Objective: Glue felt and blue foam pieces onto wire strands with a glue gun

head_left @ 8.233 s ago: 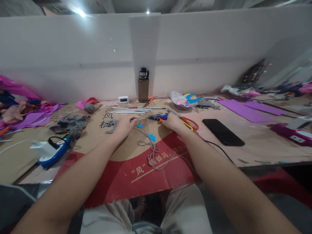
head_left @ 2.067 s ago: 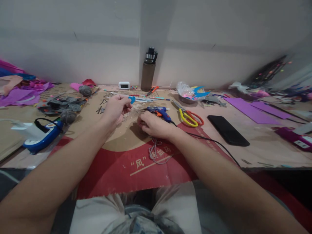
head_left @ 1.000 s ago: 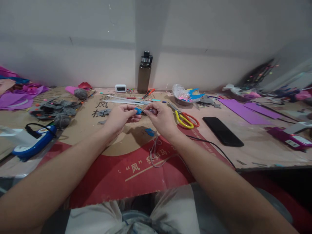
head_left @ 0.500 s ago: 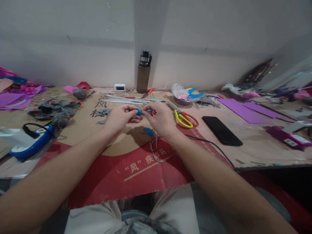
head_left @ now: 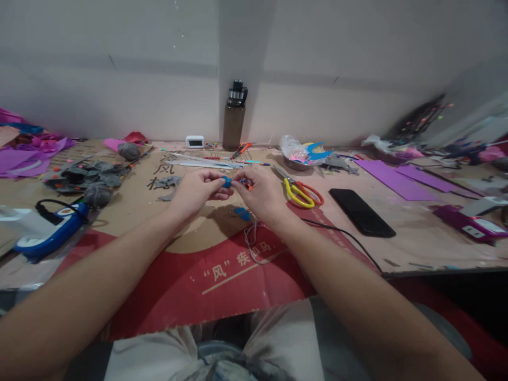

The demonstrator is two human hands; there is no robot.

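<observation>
Centrally, the left hand [head_left: 200, 191] held a small blue piece [head_left: 226, 182] above the cardboard [head_left: 151, 218], while the right hand [head_left: 260, 191] pinched its other side; a second blue piece [head_left: 242, 214] lay below, beside loose grey string [head_left: 254, 260].

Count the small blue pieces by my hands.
2: a held piece between the left hand and right hand, a loose piece on the cardboard. Fingers may hide others.
</observation>
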